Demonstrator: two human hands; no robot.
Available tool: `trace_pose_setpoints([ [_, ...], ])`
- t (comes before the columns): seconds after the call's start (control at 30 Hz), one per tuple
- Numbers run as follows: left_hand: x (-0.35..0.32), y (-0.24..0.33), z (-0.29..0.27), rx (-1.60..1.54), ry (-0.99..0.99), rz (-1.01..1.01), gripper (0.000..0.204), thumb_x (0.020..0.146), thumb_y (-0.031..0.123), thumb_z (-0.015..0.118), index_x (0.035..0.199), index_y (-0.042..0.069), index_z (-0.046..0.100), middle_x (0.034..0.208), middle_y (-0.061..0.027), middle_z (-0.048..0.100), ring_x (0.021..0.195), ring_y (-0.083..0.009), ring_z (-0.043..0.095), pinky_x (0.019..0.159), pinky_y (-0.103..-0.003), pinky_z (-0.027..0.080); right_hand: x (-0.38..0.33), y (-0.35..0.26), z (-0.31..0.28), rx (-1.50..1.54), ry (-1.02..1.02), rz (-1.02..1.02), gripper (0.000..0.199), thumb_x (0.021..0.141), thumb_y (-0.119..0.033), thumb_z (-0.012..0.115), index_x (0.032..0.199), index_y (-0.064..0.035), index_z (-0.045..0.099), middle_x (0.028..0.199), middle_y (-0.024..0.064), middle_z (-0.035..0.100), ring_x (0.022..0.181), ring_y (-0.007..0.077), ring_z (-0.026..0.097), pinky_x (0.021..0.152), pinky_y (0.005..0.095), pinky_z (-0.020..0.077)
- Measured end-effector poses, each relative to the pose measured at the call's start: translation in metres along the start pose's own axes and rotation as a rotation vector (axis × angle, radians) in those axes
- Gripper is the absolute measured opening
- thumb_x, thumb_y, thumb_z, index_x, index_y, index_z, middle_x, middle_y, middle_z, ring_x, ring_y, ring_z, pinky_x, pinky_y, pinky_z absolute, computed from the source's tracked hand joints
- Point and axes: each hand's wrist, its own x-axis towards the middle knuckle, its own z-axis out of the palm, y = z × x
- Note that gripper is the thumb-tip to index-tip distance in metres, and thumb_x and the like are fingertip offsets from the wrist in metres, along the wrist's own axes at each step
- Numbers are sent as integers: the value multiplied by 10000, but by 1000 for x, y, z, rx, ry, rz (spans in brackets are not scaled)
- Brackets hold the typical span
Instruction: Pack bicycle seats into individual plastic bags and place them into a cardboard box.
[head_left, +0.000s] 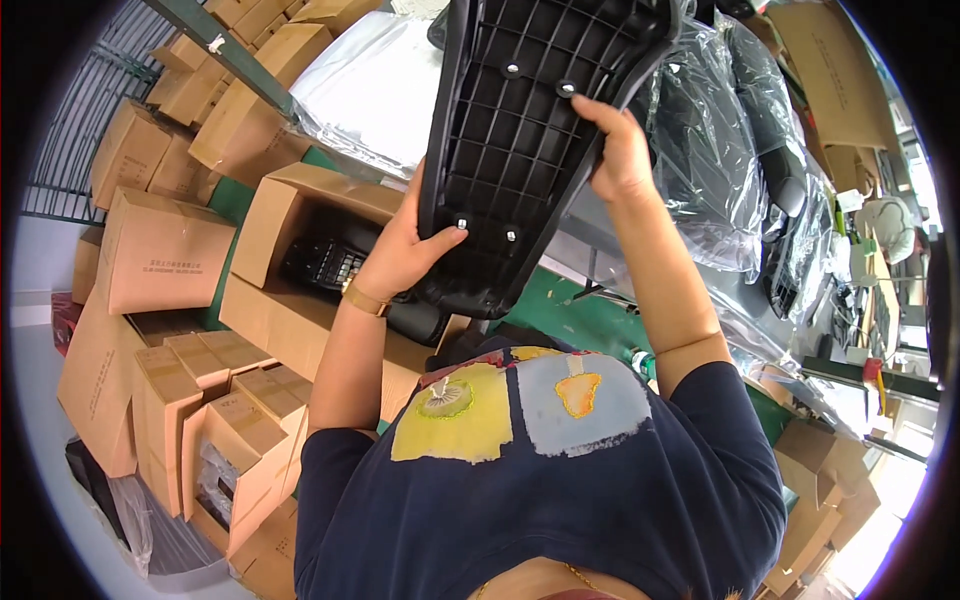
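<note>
A long black plastic panel (510, 150) with a ribbed grid underside, like a seat base, is held up in front of my chest, tilted. Shiny metal fasteners (512, 70) sit in it, two toward its upper part and two lower down. My left hand (405, 245) grips the lower left edge, its thumb beside a lower fastener. On the right edge, my right hand (620, 150) is closed, with a finger reaching to an upper fastener. The panel's far side is hidden, as are some of the fingers.
An open cardboard box (290, 215) holding black parts stands left, below my left forearm. Several cartons (165, 250) are stacked along the left. A table at the back bears clear plastic wrap (370, 90). Bagged black parts (710, 140) lie right. The floor (585, 320) is green.
</note>
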Motion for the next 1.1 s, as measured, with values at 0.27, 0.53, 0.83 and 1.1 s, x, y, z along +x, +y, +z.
trace_pose_setpoints([
  [0.27, 26, -38, 33, -174, -67, 77, 852, 784, 7, 608, 1453, 60, 83, 1426, -141, 311, 1293, -212, 332, 1059, -317, 250, 20, -28, -29, 7, 80, -91, 260, 842, -142, 618, 1041, 22, 581, 958, 110, 649, 822, 219, 645, 741, 347, 543],
  [0.53, 63, -60, 20, -168, -233, 110, 804, 800, 98, 652, 1438, 49, 165, 1377, -138, 388, 1230, -209, 422, 1012, -318, 331, 28, -24, -59, 45, 223, -191, 324, 890, -221, 577, 1096, 29, 566, 1040, 131, 632, 907, 253, 626, 812, 359, 514],
  [0.83, 122, -164, -6, 246, 132, -37, 162, 845, 185, 591, 943, 60, 624, 832, -136, 624, 803, -284, 606, 721, -349, 480, -67, -60, -83, -98, 401, -382, 525, 923, -382, 476, 1309, -31, 421, 1255, 127, 529, 1151, 288, 506, 998, 431, 379],
  [1.1, 197, -183, 23, 1037, 154, -42, 264, 825, 326, 605, 917, 82, 567, 937, -90, 570, 898, -297, 569, 743, -409, 471, -129, -45, -119, -240, 339, -352, 519, 881, -405, 522, 1227, -22, 460, 1122, 129, 568, 1053, 284, 549, 898, 424, 445],
])
